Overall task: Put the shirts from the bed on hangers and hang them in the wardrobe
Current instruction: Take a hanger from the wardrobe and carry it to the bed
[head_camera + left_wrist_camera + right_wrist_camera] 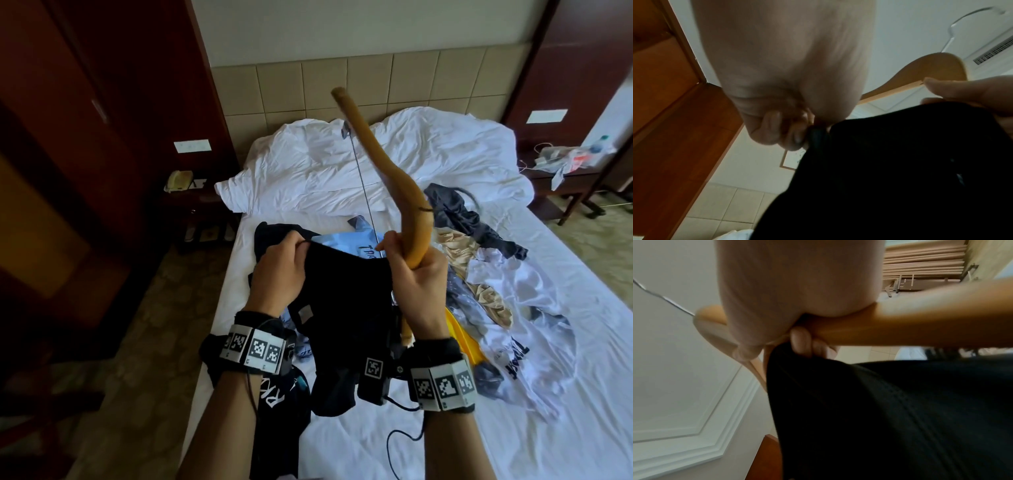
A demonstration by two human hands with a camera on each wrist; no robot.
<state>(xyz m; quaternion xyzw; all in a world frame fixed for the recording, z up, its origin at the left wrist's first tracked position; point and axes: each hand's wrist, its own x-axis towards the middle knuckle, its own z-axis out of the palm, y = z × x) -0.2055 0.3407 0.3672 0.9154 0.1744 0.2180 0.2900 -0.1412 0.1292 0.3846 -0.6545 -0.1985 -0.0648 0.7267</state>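
Here the bed fills the centre and lower right of the head view, and on its white sheet lies the heap of shirts I have left to hang, spread right of centre. The wardrobe stands dark along the left edge, so I judge the dressing is done over the mattress to keep anything that slips on the bed.

Next in size, the black shirt hangs in the middle of the frame between my two hands, raised off the heap. My left hand pinches its upper edge with curled fingers; in the left wrist view the fingertips nip a fold of dark cloth. I read this as holding the opening taut and open.

The wooden hanger runs its long axis from lower centre up toward the upper middle, leaning left, its free end pointing at the headboard. Its thin metal bar shows beside the wooden arm. My right hand wraps round its lower part, fingers curled on the wood with the shirt's edge just below, apparently also caught. Held steep like this, I judge one arm can be fed into the opening.
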